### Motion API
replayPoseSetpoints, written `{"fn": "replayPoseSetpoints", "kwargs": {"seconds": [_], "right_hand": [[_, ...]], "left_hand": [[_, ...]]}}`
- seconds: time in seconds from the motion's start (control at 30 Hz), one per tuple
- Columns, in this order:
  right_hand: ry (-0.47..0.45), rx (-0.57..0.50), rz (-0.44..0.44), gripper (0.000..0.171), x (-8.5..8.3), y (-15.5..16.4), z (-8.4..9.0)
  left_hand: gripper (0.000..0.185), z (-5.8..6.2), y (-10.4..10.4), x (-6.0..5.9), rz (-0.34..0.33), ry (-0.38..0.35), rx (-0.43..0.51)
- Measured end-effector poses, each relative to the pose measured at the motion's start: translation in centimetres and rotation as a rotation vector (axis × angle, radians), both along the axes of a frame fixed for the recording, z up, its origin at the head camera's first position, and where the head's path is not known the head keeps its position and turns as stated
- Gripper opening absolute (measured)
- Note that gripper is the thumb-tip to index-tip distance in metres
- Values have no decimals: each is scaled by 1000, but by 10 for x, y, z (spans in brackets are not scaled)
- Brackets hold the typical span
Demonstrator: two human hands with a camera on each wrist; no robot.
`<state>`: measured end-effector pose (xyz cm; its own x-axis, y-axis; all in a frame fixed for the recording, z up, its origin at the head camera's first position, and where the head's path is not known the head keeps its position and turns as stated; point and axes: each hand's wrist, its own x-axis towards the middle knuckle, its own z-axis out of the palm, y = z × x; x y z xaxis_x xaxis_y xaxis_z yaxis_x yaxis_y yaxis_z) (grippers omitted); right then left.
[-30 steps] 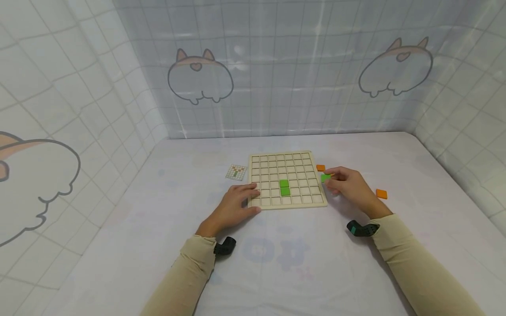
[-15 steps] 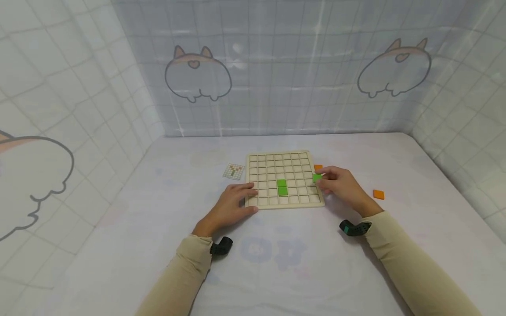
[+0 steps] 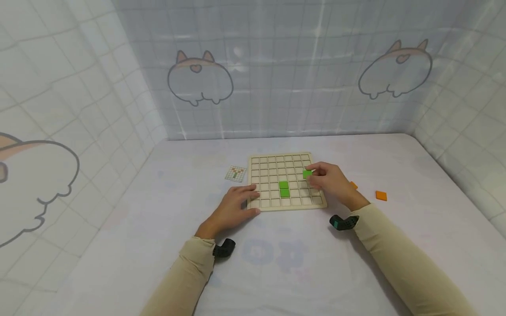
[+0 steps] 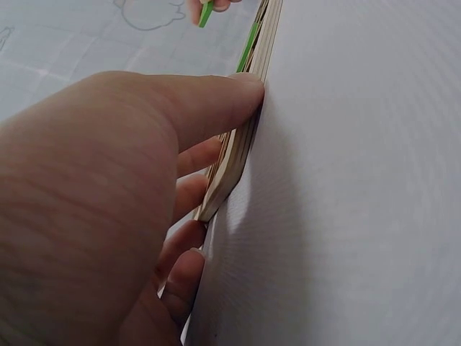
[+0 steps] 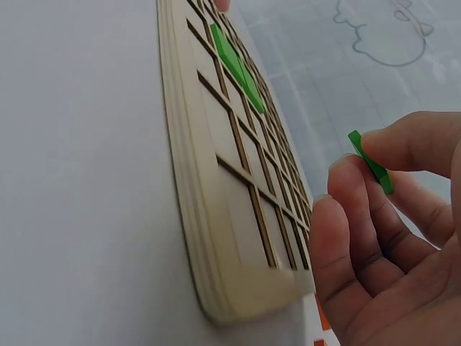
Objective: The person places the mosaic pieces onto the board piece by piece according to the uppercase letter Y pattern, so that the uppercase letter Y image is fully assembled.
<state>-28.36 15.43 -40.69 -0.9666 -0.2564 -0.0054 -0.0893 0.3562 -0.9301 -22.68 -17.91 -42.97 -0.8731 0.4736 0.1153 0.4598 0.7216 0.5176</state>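
Observation:
My right hand point(image 3: 330, 181) pinches a green square tile point(image 3: 307, 174) between thumb and fingers. In the right wrist view this tile point(image 5: 372, 164) is held tilted, apart from the wooden grid board point(image 5: 205, 216). Two green tiles point(image 3: 284, 189) sit in adjoining cells of the board point(image 3: 272, 208), one in front of the other. My left hand point(image 3: 234, 206) rests on the board's near left corner, holding nothing up. Its thumb touches the front edge in the left wrist view, and the other fingers point(image 4: 196, 156) lie along the left side.
A small card point(image 3: 236, 173) printed with a coloured grid pattern lies left of the board. To the right, an orange tile point(image 3: 381, 195) lies on the white-covered table point(image 3: 272, 285). Another orange tile point(image 3: 353, 185) is partly hidden by my right wrist. A patterned curtain point(image 3: 276, 87) stands behind.
My right hand has carried the green tile leftward from beside the board to over its right part. An orange tile near the wrist has come into sight. The left hand stays put.

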Motion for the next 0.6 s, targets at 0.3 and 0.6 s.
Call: {"fn": "replayPoseSetpoints", "kwargs": {"seconds": [0.3, 0.6], "right_hand": [[-43, -34, 10, 40, -1, -12, -2], [-14, -28, 16, 38, -4, -22, -1]], "left_hand": [[53, 1, 0, 0, 6, -13, -3], [53, 0, 1, 1, 26, -13, -1]]}}
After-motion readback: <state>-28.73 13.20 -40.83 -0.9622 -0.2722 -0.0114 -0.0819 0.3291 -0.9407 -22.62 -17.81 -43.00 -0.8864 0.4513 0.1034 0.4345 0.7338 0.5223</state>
